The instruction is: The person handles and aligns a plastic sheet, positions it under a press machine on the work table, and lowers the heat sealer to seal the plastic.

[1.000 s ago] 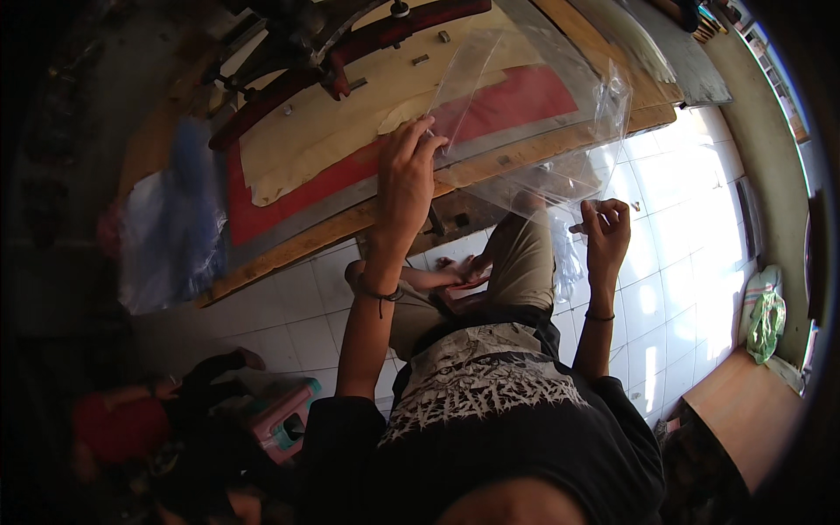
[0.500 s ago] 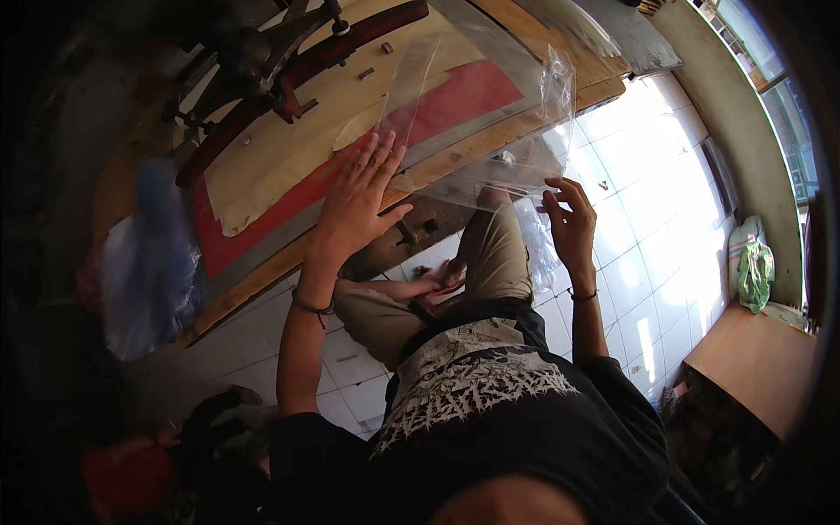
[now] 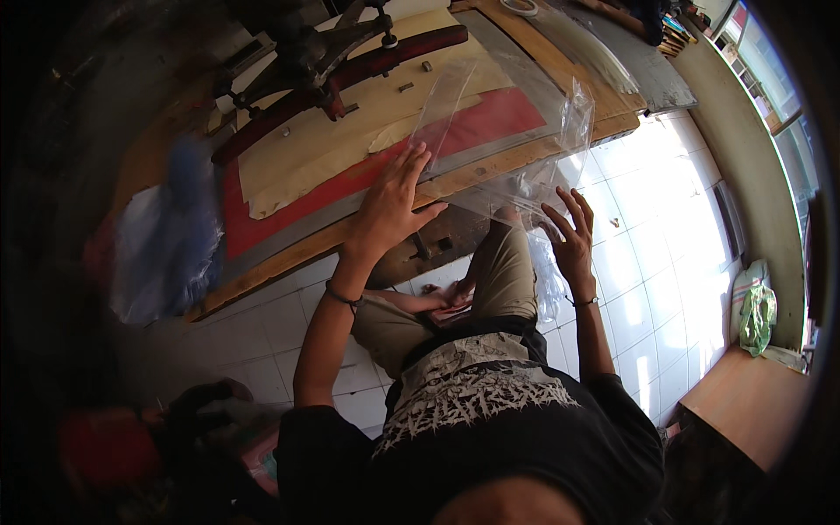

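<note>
A clear plastic sheet (image 3: 575, 118), creased and shiny at its right end, lies across the table's front edge and partly hangs over it. My left hand (image 3: 389, 199) rests at that edge beside the sheet's left side, fingers stretched and thumb apart. To the right, past the table edge, my right hand (image 3: 573, 236) has spread, slightly bent fingers close to the sheet's hanging corner. Whether its fingertips touch the plastic I cannot tell. Beneath the sheet are a red panel (image 3: 503, 118) and a torn-edged tan sheet (image 3: 306, 162).
A dark machine with a curved red bar (image 3: 411, 54) stands over the table. Bundled bluish clear plastic (image 3: 166, 254) hangs at the table's left end. A roll of tape (image 3: 520, 7) lies at the back. A person in red (image 3: 109, 446) is at lower left; a wooden box (image 3: 744, 407) is at right.
My right hand's fingers have opened out from a more curled pose near the plastic. My left hand has turned a little more edge-on. The whole view has shifted slightly.
</note>
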Available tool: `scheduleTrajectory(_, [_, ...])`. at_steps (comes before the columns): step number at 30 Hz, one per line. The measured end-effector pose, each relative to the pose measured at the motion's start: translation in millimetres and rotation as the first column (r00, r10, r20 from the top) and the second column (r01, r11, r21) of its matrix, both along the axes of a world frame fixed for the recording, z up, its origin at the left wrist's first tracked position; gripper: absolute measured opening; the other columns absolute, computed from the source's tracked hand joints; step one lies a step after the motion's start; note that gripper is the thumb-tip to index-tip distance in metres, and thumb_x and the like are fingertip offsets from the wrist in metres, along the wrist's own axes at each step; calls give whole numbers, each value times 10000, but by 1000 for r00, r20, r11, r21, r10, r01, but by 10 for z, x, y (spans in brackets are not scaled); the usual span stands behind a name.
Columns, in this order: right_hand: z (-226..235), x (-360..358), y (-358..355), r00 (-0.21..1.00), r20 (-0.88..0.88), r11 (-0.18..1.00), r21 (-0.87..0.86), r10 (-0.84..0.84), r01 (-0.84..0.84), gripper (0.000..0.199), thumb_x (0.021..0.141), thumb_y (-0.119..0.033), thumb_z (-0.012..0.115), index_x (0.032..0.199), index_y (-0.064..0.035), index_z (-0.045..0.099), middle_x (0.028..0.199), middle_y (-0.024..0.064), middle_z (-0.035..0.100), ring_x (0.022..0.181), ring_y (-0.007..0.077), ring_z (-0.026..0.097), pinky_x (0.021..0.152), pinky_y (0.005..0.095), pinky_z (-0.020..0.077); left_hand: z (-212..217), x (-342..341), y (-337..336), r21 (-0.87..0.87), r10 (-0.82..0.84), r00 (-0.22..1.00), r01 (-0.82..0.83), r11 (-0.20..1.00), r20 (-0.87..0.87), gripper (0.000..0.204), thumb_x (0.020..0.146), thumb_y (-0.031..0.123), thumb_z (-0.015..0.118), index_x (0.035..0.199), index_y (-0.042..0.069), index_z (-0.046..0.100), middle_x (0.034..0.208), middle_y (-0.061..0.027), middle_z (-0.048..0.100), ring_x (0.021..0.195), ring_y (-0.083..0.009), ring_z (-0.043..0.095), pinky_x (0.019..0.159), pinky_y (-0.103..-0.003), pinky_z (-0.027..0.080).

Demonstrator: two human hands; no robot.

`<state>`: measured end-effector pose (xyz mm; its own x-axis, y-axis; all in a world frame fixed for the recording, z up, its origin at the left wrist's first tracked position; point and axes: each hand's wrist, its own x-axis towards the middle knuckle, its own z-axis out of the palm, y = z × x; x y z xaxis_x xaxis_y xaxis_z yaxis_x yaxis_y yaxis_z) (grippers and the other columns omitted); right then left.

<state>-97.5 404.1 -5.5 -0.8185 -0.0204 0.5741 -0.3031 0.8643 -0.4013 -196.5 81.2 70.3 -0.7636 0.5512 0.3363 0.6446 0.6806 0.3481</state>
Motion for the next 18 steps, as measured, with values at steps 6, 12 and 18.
scheduleTrajectory(6, [404,-145,94,966,-251,995,85,67,-47,237,775,-72,759,1005,-129,743,1110,14,735,1187,293,608,1081,492,400,72,-80,-36,-10,-51,991,50,999,-120,728,884,414,707,1441,35,430,1540,-155,391,1417,-323,378,1155,-448,349])
scheduleTrajectory(12, [1359,-305,265,855,-495,970,-84,157,-227,173,839,26,705,996,-46,697,968,105,752,1005,258,703,1011,502,490,626,-13,-43,74,-62,994,68,995,-88,430,893,167,723,1269,8,588,1289,-133,638,1227,-273,591,1021,-406,484])
scheduleTrajectory(18, [2548,-379,186,757,-609,921,-388,-237,-23,198,917,-95,687,1102,-31,657,884,97,741,857,200,705,815,319,562,1434,297,129,829,-190,980,147,540,-51,288,910,67,708,1160,-24,598,974,-136,729,846,-159,726,756,-290,579])
